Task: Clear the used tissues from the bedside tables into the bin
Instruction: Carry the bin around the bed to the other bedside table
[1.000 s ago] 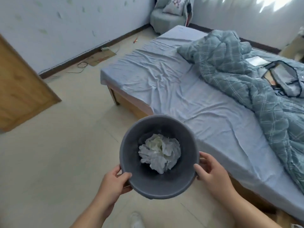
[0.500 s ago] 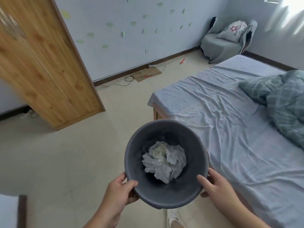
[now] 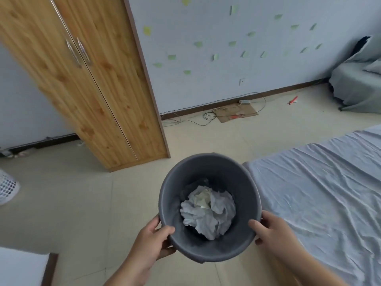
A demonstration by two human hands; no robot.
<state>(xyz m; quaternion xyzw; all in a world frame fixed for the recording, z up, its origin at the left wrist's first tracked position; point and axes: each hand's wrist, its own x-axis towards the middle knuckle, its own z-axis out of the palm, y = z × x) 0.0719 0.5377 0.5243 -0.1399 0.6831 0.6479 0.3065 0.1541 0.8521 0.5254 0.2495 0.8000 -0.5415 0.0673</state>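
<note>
I hold a round dark grey bin (image 3: pixel 208 168) in front of me, above the floor. My left hand (image 3: pixel 152 238) grips its near left rim, thumb inside the edge. My right hand (image 3: pixel 272 230) grips its near right rim the same way. Crumpled white tissues (image 3: pixel 208 209) lie bunched at the bottom of the bin. No bedside table top with tissues is in sight.
A wooden wardrobe (image 3: pixel 82 79) stands ahead left. The bed with a pale blue sheet (image 3: pixel 321 188) is to the right. A grey armchair (image 3: pixel 358 85) sits far right. Cables and cardboard (image 3: pixel 237 110) lie by the wall. A white surface with dark edge (image 3: pixel 22 267) shows bottom left, a white mesh basket (image 3: pixel 6 188) far left.
My view has swung left, away from the bed and towards the wardrobe. Both hands keep the same hold on the bin, and the tissues stay inside.
</note>
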